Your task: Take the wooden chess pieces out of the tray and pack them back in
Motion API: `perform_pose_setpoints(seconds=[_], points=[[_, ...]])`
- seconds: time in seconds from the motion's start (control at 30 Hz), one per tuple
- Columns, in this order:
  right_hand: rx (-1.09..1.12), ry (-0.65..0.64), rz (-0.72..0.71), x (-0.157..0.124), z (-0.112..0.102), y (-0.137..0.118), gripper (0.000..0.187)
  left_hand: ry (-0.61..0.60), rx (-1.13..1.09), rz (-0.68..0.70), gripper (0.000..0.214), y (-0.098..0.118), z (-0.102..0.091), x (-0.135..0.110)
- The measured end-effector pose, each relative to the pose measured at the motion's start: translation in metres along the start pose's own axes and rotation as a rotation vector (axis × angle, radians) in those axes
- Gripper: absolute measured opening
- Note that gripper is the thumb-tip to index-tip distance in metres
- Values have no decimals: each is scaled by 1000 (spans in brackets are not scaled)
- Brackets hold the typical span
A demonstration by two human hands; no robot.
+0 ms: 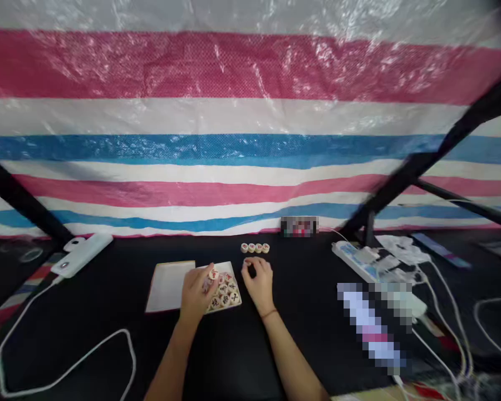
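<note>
Bare forearms, left [171, 356] and right [294, 351], reach in from the black table's [313, 312] near edge. The left hand [196, 292], half closed, pinches a round Chinese chess piece [213, 273] above more pieces [224, 292] clustered on a white tray [227, 268], with a blank white board [167, 287] just beside it. The right hand [256, 281] curls over another piece [246, 262], though whether it grips cannot be told. Four pieces [254, 248] stand in a row just beyond. A power strip [354, 260] lies toward the far right corner, a white power bank [81, 254] toward the far left.
</note>
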State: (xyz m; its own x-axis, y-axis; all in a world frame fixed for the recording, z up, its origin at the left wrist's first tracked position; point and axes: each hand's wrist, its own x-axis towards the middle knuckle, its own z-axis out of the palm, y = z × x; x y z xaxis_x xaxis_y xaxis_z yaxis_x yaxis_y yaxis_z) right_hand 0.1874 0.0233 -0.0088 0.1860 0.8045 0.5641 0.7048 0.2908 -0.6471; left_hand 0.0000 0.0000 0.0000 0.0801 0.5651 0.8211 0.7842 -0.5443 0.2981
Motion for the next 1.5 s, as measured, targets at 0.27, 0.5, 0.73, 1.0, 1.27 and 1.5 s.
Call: perform_pose_setpoints(seconds=[0.27,0.5,0.73,1.0,1.27,1.5], points=[[320,-247,-113,-24,-6,-68,26,-170,-79,-81,25,5,1,-8],[183,-20,46,-14,3,-25,29,-151,-132,-130,26,5,4,-8],[-116,58,141,-3,7,34,25,-82,-173,-229,19,3,3,-11],[-285,-136,80,-3,11,22,15,-140,-220,-257,19,4,5,-12],[-367,-215,64,8,16,26,15,-153,-242,-285,18,4,4,-11],[-355,-235,60,10,18,29,14,-165,-227,-292,20,1,5,-13]])
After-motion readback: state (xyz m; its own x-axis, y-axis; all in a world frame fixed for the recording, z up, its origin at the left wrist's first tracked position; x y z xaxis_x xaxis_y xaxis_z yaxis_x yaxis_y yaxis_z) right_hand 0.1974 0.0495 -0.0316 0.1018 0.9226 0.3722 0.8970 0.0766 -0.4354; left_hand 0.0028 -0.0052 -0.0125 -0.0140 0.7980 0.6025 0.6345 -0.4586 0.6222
